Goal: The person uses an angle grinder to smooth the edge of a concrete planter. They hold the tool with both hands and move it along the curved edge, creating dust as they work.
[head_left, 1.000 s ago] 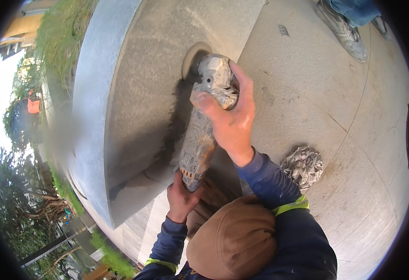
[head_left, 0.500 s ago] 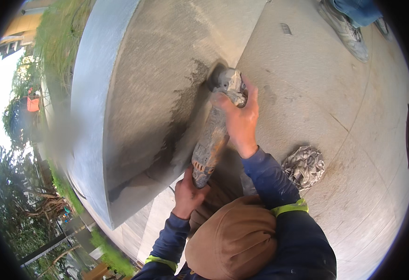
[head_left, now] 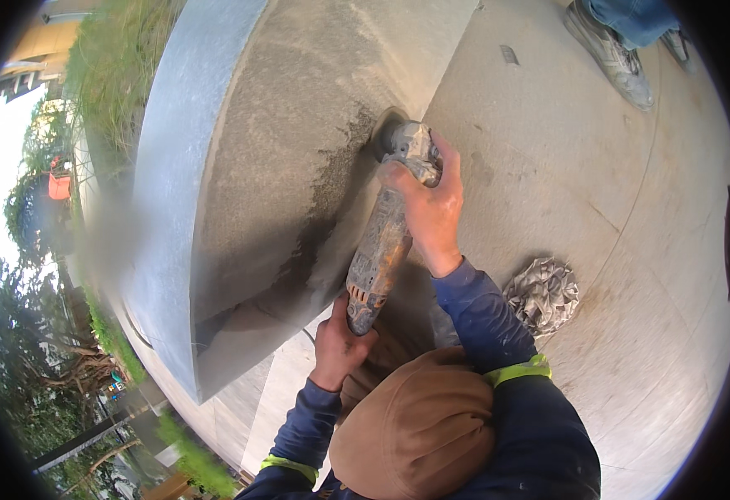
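Now grinder (head_left: 384,242) upright, disc toward wall (head_left: 273,167).

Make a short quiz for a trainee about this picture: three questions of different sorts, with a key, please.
1. True or false: the right hand grips the head end of the angle grinder.
2. What does the grinder's disc touch? A) the paved ground B) the curved concrete wall C) the crumpled cloth
3. Which hand holds the rear end of the grinder's body?

Key: 1 true; 2 B; 3 the left hand.
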### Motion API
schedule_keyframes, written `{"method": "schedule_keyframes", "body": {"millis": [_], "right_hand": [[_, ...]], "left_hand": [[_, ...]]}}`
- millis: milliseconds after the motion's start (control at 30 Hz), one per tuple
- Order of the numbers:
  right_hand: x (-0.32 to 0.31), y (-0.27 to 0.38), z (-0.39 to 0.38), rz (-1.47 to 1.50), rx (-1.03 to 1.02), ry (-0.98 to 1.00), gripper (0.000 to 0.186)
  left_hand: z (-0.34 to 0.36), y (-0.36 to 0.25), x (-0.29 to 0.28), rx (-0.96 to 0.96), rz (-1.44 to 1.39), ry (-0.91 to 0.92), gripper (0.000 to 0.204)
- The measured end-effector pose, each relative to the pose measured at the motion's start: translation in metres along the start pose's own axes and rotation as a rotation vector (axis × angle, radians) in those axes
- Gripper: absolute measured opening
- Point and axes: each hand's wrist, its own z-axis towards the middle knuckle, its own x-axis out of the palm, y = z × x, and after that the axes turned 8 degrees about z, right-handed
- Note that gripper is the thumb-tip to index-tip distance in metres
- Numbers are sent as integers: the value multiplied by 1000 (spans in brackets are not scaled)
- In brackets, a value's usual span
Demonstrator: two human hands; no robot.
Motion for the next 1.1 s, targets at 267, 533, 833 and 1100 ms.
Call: {"method": "schedule_keyframes", "body": {"millis": [267,533,833,1100], "right_hand": [[20,40,-21,-9,-321,140,70],[-14,-38,3,-61,92,-52,69],[20,35,-19,93,-291,146,72],[-18,-42,4,25,174,-51,71]], "left_hand": [[-10,10,-3,145,-39,-169,61],[8,20,13,72,88,58,70],[-9,13,-3,137,0,-156,65],[12,19,18,82,134,68,70]]}}
